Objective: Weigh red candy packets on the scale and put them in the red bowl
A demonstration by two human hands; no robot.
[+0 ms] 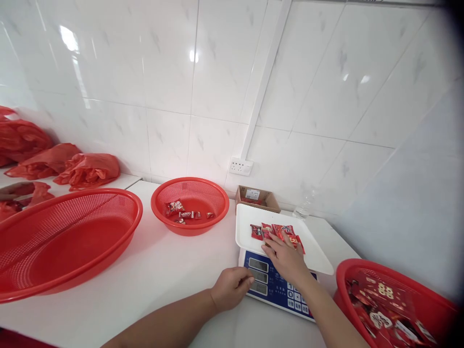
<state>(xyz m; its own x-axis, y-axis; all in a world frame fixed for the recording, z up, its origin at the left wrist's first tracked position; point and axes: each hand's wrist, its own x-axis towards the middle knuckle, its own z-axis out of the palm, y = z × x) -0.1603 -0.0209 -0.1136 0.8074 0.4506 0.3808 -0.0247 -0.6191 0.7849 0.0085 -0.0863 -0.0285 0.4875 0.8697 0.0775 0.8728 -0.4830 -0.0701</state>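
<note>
A blue-faced electronic scale (275,287) with a white weighing tray (246,227) stands on the white table. Several red-wrapped candies (277,232) lie in a row on the tray. My right hand (286,258) rests over the near end of that row, fingers stretched out and touching the candies. My left hand (232,286) is curled into a loose fist, knuckles against the scale's front left corner beside the display; nothing shows in it.
A small red mesh basket (190,188) with a few candies sits left of the scale. A large red basket (72,241) lies at far left, another red basket (398,309) of packets at lower right. A cardboard box (257,198), red bags (89,169) and tiled wall stand behind.
</note>
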